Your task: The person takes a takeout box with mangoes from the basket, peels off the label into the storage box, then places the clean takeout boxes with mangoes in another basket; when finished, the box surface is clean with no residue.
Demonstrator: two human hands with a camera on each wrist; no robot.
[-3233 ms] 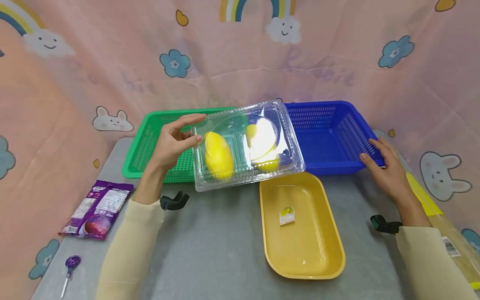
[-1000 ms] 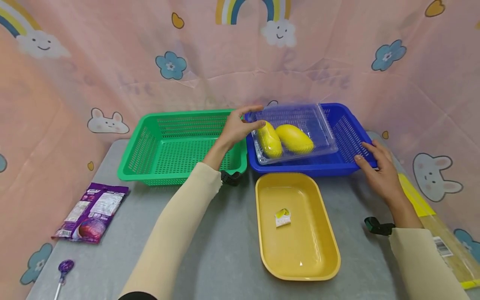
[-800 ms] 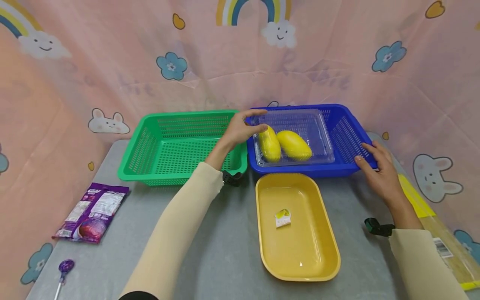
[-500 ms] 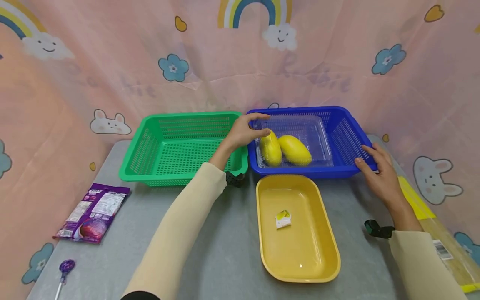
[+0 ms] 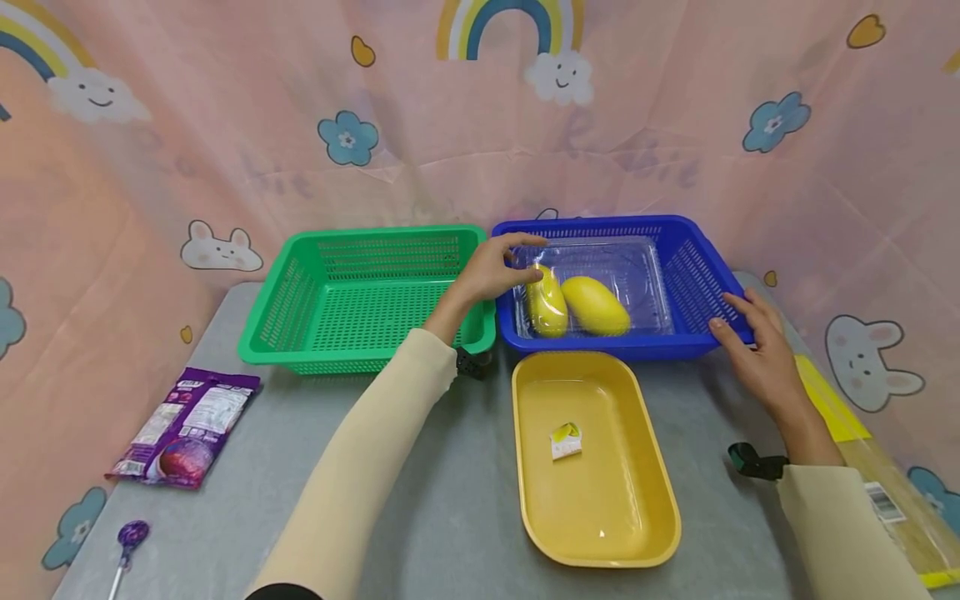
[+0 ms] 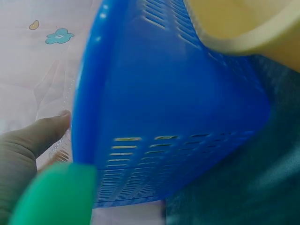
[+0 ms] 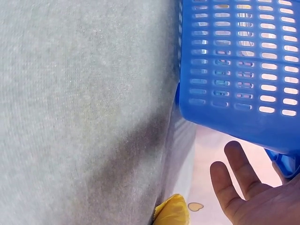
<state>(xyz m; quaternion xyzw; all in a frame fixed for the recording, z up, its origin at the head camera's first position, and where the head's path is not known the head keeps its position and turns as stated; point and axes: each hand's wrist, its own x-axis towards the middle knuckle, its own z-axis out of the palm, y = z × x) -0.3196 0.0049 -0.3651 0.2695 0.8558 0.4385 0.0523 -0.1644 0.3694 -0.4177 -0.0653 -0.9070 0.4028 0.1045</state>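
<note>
A clear plastic clamshell box (image 5: 633,267) lies inside the blue basket (image 5: 697,265), with two yellow mangoes (image 5: 596,306) showing through its lid. My left hand (image 5: 487,268) reaches over the basket's left side and holds the box's left edge between thumb and fingers. In the left wrist view the thumb (image 6: 42,133) shows beside the blue rim; most of the other fingers are hidden. My right hand (image 5: 765,354) holds the basket's right front corner, thumb and a fingertip over the rim. Two of its fingers (image 7: 241,168) extend below the rim in the right wrist view.
A green basket (image 5: 296,287) adjoins the blue one on the left. In front stands a yellow tray (image 5: 600,508) with a small lemon-printed wrapper (image 5: 566,442). A purple candy bag (image 5: 187,429) and a lollipop (image 5: 132,535) lie left; a yellow-topped clear package (image 5: 885,467) lies right.
My left hand has carried the box from above the green basket rightward and down into the blue basket, then nudged it slightly right. The right hand has stayed at the basket's corner.
</note>
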